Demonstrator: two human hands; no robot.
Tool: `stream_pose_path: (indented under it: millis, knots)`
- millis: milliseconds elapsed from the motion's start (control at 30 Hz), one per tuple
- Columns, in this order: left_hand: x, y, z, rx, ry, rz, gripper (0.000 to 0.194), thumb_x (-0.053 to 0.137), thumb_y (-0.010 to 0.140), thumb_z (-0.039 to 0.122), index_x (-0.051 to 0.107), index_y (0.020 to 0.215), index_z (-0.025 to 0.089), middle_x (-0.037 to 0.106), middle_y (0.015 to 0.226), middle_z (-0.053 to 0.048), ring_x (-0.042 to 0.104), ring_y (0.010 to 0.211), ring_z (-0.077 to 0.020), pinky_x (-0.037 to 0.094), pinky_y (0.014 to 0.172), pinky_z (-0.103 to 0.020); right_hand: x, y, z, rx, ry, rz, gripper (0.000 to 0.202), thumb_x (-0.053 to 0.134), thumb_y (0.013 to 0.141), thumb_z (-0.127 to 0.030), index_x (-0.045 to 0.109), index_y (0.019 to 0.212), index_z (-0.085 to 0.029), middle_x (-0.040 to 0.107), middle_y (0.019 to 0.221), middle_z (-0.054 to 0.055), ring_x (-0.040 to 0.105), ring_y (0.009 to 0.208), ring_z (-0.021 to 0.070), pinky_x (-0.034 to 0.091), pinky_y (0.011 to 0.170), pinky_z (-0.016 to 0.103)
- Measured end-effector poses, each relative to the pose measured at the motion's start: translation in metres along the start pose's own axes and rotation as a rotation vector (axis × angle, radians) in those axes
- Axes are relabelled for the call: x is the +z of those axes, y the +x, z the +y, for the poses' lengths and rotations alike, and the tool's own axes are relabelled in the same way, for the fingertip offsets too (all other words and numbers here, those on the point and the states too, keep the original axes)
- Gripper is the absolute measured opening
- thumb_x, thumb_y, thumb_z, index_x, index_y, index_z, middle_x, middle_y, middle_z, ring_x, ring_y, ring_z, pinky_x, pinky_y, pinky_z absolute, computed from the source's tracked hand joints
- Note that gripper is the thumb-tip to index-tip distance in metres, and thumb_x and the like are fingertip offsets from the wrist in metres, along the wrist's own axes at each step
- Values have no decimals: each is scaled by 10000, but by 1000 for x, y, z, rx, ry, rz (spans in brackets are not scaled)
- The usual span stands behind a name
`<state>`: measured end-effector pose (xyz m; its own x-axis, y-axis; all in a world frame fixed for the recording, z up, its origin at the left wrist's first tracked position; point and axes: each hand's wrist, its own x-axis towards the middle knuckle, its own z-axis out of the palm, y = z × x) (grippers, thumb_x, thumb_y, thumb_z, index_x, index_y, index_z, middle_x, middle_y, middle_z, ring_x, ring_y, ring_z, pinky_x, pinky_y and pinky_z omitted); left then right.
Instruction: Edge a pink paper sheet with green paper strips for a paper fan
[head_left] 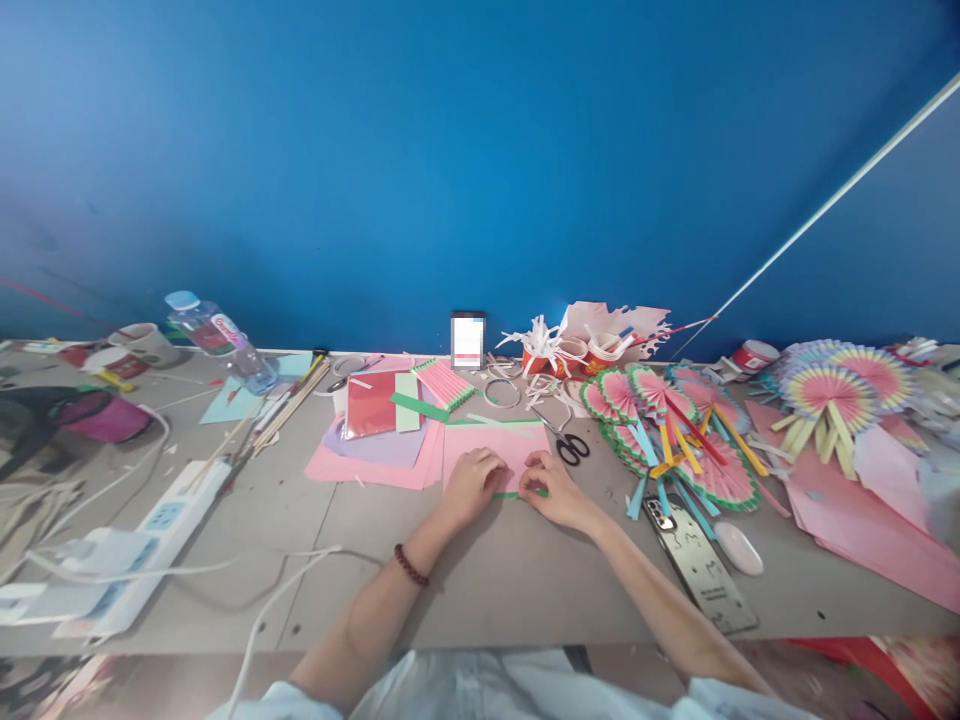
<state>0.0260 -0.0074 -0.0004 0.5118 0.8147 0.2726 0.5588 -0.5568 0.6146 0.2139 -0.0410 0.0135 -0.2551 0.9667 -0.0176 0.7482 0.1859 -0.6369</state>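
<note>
Pink paper (511, 450) lies flat on the table, between and partly under the two hands, a green band along its far edge and another along its near one. Behind the paper rises a blue wall (480, 180), and the gray table (480, 590) spreads out on every side of it. To its right, past a small gap, sits a heap of paper fans (664, 395), and just to its left are loose sheets (328, 468) in pink. A power strip (169, 530) lies well to the left. The left hand (474, 482) rests on the paper's near left part, fingers bent; whether they grip anything, I cannot tell. The right hand (553, 490) is at its near right corner, thumb and fingers curled close by the green edge; a firm pinch cannot be made out. A water bottle (225, 340) stands far to the paper's left and behind. One patterned phone (701, 565) lies to its right and nearer. Black-handled scissors (574, 450) lie just right of it, and a white ring (501, 405) just behind.
</note>
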Motion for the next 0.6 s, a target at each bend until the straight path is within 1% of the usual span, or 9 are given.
stream_pose_path:
  millis: [200, 433, 600]
  knots:
    - [-2, 0, 2, -44, 4, -92, 85, 566, 840, 197, 646, 853, 222, 626, 954, -27, 548, 935, -179, 366, 784, -323, 0, 2, -4, 36, -66, -25, 81, 647, 731, -150, 703, 717, -207, 502, 1089, 73, 482, 1059, 221, 352, 974, 358]
    - [-1, 0, 2, -71, 3, -121, 74, 606, 810, 214, 652, 866, 231, 600, 984, -28, 532, 971, -185, 357, 809, -329, 8, 2, -3, 66, -99, 24, 96, 633, 724, -145, 695, 681, -204, 505, 1085, 70, 483, 1023, 216, 362, 944, 353]
    - [0, -1, 3, -63, 32, -117, 87, 630, 794, 230, 649, 878, 235, 588, 994, -30, 522, 976, -193, 357, 812, -338, 16, -1, -4, 141, -103, 69, 113, 616, 732, -156, 681, 655, -208, 503, 1104, 61, 467, 1055, 231, 343, 940, 389]
